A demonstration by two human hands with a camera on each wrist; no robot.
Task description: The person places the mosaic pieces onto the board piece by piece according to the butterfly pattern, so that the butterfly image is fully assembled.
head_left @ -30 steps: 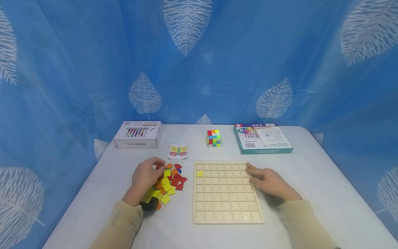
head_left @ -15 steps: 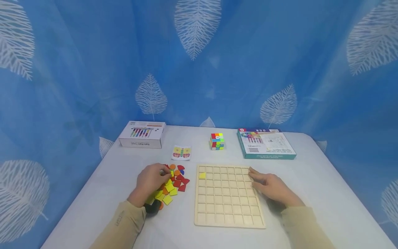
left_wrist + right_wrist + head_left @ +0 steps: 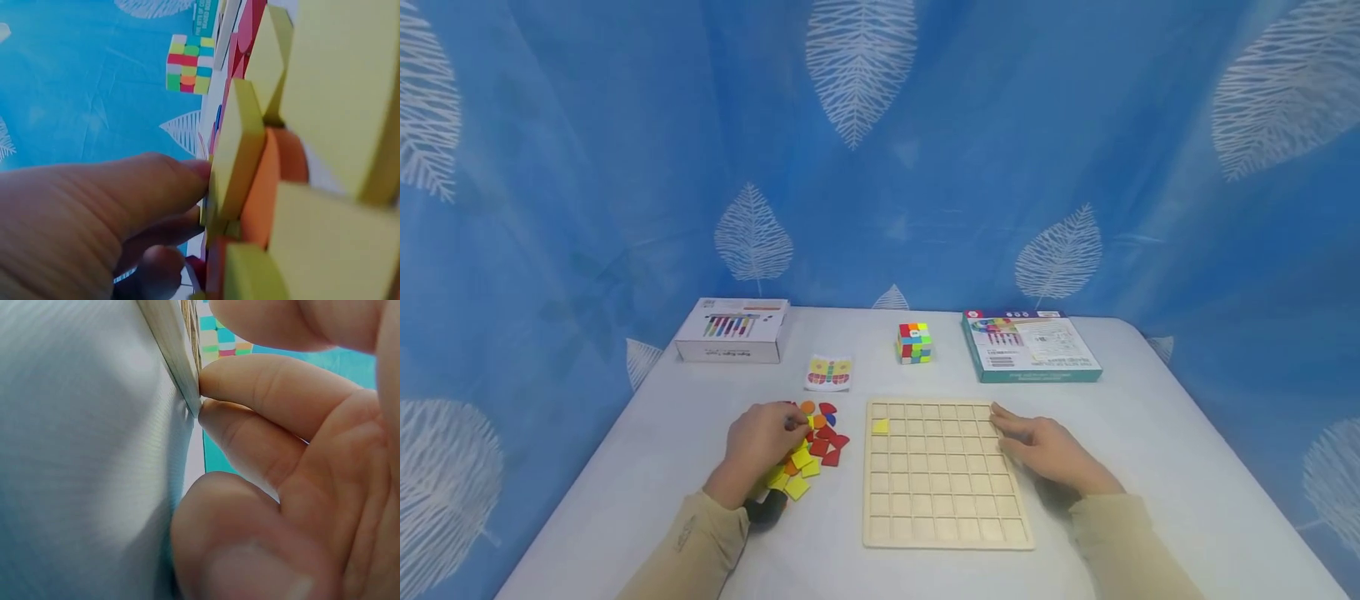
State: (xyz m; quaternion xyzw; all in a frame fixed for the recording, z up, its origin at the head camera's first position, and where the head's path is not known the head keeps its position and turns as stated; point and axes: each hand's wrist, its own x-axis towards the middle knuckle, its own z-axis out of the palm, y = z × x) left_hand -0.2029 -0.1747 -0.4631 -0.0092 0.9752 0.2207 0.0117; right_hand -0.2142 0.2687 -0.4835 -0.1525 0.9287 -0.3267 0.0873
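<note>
My left hand (image 3: 757, 443) is at the upper part of a heap of flat coloured pieces, thumb and fingers curled together at a yellow square tile (image 3: 236, 147). In the left wrist view the fingertips meet that tile's edge; part of the grip is hidden behind it. Around it lie yellow squares (image 3: 797, 487), orange rounds (image 3: 807, 407) and red pieces (image 3: 831, 457). To the right is a wooden grid board (image 3: 945, 506), with one yellow piece (image 3: 880, 427) in its left column, second row. My right hand (image 3: 1051, 450) rests its extended fingers against the board's upper right edge.
Behind the heap lies a small picture card (image 3: 829, 373) with a butterfly pattern. A puzzle cube (image 3: 914, 343) stands beyond the board. A white box (image 3: 732, 331) is at the back left, a teal-edged flat box (image 3: 1032, 347) at the back right.
My left fingers have shifted from red pieces at the heap's far side to a yellow tile. The right hand stays on the board's edge. The head view has shifted slightly.
</note>
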